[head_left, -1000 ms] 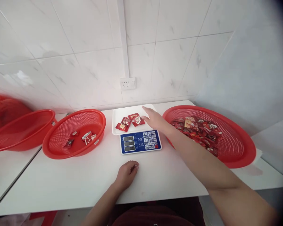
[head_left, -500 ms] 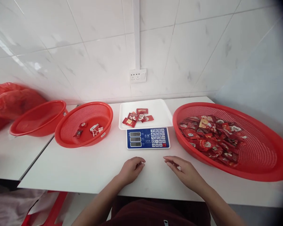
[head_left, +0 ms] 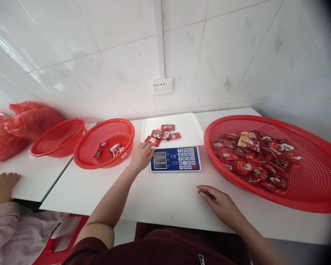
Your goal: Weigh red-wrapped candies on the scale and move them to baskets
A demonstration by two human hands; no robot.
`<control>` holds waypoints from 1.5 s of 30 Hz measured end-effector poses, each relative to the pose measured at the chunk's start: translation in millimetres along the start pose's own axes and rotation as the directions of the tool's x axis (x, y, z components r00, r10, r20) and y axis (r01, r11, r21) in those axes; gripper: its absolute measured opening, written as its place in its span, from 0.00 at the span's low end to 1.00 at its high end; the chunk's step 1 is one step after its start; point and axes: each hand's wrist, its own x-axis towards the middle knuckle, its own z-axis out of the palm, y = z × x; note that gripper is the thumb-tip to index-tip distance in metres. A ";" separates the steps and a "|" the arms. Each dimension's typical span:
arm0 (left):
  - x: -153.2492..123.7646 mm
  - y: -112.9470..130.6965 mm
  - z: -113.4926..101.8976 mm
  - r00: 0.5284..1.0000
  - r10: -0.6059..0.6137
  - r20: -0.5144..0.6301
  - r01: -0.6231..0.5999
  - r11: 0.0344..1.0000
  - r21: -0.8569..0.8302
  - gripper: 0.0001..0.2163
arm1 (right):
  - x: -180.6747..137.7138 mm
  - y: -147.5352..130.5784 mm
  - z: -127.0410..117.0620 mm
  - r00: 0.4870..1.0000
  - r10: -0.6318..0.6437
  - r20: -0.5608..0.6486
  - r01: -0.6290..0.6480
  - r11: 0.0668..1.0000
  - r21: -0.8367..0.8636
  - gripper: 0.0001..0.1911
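Observation:
My left hand [head_left: 141, 157] reaches to the front left corner of the white weighing tray [head_left: 186, 123]. Its fingers are stretched out, and the fingertips are at the lower edge of a red packet [head_left: 152, 141]; no firm hold on it shows. Several small red packets [head_left: 167, 127] lie in a loose cluster on the tray. Below the tray is the blue scale panel [head_left: 175, 159] with its keys and three displays, partly covered by my left fingers. My right hand [head_left: 217, 198] rests over the table in front of the scale, loosely curved, thumb apart, with nothing in it.
A large red basket [head_left: 314, 173] on the right holds many red packets. Left of the scale stands a red basket [head_left: 84, 147] with several packets, then another red basket [head_left: 56, 141] and red plastic bags [head_left: 34, 119]. A co-worker's hand [head_left: 4, 184] rests at far left.
My left hand has moved forward and left from the table to the packets on the tray. My right hand stays nearly in place. A co-worker's hand and sleeve have come into view at left.

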 end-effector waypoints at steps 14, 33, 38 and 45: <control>49.3 13.3 6.7 0.992 -0.014 0.123 0.008 0.999 0.052 0.11 | 6.4 11.0 1.0 0.996 0.032 -0.082 -0.027 0.998 0.063 0.13; 90.5 14.9 10.7 0.995 -0.063 0.080 0.059 0.997 0.051 0.30 | 3.5 3.8 1.6 0.990 -0.012 -0.138 0.015 1.000 0.025 0.12; 96.5 9.3 9.3 0.983 -0.112 0.144 0.127 0.987 -0.102 0.25 | 3.1 1.3 1.3 0.988 -0.007 -0.154 0.009 1.000 0.010 0.12; 115.5 5.4 -3.0 0.986 -0.092 0.142 0.110 0.986 -0.128 0.26 | 2.7 2.1 2.8 0.987 -0.016 -0.159 0.018 1.000 0.012 0.12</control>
